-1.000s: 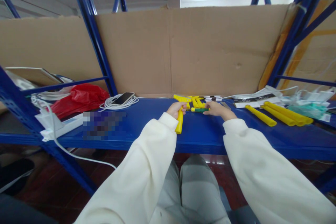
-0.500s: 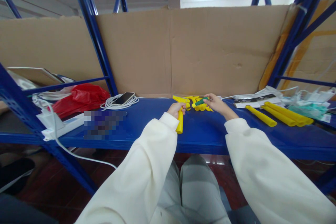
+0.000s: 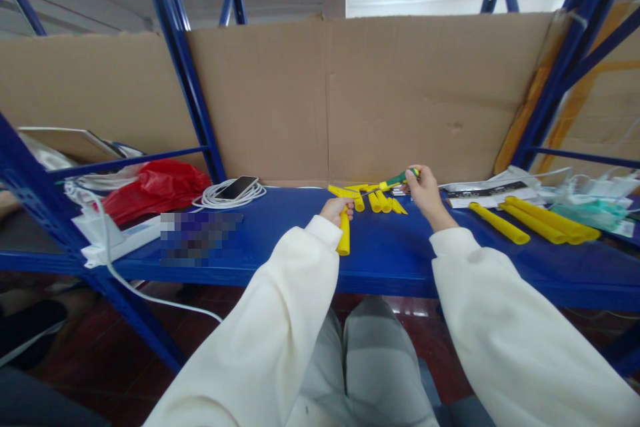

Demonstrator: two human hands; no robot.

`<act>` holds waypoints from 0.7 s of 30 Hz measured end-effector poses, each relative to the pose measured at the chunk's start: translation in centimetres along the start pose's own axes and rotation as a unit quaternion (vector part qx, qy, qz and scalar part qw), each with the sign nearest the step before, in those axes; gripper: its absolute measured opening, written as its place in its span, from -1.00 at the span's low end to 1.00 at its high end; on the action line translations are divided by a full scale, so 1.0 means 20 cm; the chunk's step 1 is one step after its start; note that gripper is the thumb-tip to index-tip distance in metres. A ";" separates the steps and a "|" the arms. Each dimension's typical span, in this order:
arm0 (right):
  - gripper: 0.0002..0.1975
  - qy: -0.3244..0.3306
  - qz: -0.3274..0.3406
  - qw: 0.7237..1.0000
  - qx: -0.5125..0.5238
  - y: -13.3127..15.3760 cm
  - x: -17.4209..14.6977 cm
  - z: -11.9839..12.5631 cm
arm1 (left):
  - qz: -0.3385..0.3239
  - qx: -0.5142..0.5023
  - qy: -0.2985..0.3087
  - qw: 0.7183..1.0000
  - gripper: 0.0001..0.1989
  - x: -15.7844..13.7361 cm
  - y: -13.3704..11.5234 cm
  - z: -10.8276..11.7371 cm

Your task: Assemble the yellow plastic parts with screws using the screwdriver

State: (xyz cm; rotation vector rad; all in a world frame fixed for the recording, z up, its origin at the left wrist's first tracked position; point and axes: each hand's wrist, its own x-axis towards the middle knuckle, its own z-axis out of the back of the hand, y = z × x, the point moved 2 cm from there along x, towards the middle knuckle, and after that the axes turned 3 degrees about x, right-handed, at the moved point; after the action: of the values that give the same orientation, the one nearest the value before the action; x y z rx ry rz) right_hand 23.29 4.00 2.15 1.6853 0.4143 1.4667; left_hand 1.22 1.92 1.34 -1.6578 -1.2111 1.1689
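Observation:
My left hand (image 3: 338, 210) is wrapped around a yellow tube (image 3: 344, 235), which stands tilted near the shelf's front side. In my right hand (image 3: 425, 188) is a screwdriver (image 3: 395, 181) with a green and yellow handle. Its thin metal shaft points left toward the top of my left hand; whether the tip touches the tube cannot be made out. Behind and between the hands lie several short yellow tube pieces (image 3: 385, 202), some cut at a slant.
Several long yellow tubes (image 3: 500, 223) rest on the blue shelf (image 3: 285, 240) at right, beside a printed plastic bag (image 3: 487, 190). To the left are a phone (image 3: 239, 188) on a coiled white cable, a red bag (image 3: 155, 188) and a power strip (image 3: 125, 240). Cardboard (image 3: 260, 107) walls the back.
My right hand has moved up and to the right with the screwdriver, drawing it away from my left hand, so its shaft now shows. My left hand keeps its hold on the tube.

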 end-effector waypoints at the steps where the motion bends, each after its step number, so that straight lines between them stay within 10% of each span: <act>1: -0.63 -0.004 0.002 1.000 0.001 0.01 0.00 0.00 | 0.003 0.003 0.001 1.000 -0.76 0.01 0.00 0.00; 21: -0.64 0.011 0.004 1.000 0.018 0.05 -0.03 -0.04 | 0.022 0.031 -0.002 0.999 -0.83 0.09 0.05 0.02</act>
State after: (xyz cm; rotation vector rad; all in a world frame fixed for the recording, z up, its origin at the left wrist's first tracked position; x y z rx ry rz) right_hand 22.19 3.28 2.43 1.7029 0.4496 1.4920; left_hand 1.39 3.42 -0.08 -1.6433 -1.1344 1.2256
